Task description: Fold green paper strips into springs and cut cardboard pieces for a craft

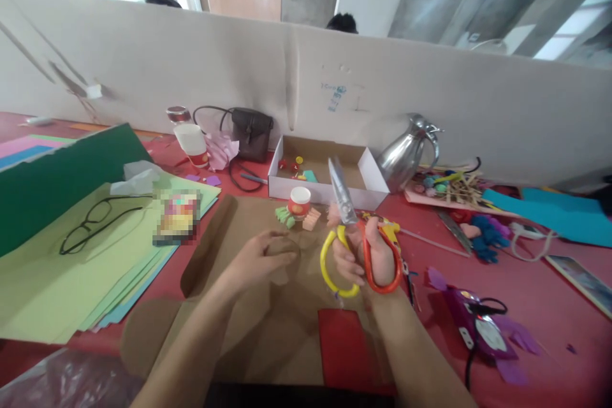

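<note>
My right hand [375, 252] grips a pair of scissors [343, 194], with the thumb through the red loop and fingers at the yellow one. The blades point up and away and look closed, slightly blurred. To its left, my left hand [262, 256] hovers over or rests on a brown cardboard sheet [268, 331], fingers loosely bent and apart, with nothing visible in them. A red piece of paper [345, 347] lies on the cardboard below the scissors. Beyond my hands stands a small paper cup [299, 203] between green fringed paper [285, 217] and peach fringed paper [312, 219].
Behind the cup is a white box [329, 194] with small scraps. A steel jug [404, 150] leans at its right. Glasses [90, 223] lie on coloured paper sheets [43, 280] at left. A purple device [480, 325] with a cable is at right.
</note>
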A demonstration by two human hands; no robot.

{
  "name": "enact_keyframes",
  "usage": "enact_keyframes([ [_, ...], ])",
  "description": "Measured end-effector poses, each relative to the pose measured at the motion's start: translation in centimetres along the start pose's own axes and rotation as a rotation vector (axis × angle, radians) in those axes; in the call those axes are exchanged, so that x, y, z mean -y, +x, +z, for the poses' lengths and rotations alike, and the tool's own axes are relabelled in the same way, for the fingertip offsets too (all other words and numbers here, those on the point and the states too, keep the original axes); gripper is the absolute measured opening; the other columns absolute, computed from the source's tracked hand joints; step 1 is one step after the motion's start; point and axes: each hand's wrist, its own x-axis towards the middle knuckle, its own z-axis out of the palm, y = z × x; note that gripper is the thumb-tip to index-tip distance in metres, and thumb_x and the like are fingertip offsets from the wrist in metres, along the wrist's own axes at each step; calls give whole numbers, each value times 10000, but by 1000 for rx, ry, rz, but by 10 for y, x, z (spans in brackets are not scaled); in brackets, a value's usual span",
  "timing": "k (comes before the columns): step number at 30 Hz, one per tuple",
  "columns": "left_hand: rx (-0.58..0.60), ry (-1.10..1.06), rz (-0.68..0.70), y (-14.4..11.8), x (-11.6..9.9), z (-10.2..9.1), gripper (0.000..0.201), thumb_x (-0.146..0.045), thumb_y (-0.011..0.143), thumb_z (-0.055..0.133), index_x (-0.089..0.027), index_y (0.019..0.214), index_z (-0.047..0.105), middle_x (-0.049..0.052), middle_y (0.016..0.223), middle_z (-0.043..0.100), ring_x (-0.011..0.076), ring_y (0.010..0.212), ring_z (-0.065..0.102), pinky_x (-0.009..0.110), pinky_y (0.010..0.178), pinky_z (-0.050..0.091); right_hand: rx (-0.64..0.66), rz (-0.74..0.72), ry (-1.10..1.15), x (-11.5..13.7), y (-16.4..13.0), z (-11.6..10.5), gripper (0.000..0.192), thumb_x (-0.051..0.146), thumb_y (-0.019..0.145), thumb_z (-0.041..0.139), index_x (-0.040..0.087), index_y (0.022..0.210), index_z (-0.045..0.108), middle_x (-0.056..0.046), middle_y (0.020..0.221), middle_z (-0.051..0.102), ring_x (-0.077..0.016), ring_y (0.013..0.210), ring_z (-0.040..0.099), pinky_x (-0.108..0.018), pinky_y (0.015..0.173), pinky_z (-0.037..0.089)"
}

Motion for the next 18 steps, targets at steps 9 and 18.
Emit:
enact_keyframes([
  [9, 107, 495, 301, 29, 30, 35, 157, -177, 644, 642, -200, 496, 596, 38, 576, 594, 170, 538, 529, 266, 550, 372, -281, -388, -36, -2, 9, -10, 290, 449, 836, 571, 230, 1024, 543, 85, 568, 391, -52, 363, 232, -157, 297, 247],
  [18, -199, 717, 404, -43, 26, 3, 234, -345, 878, 510, -210, 815, 690, 84, 979, 622, 208, 881, 626, 282, 763, 474, -439, -449, -119, -6, 15, -15, 188, 367, 806, 594, 211, 750, 505, 74, 538, 419, -57, 350, 328, -195, 317, 286],
])
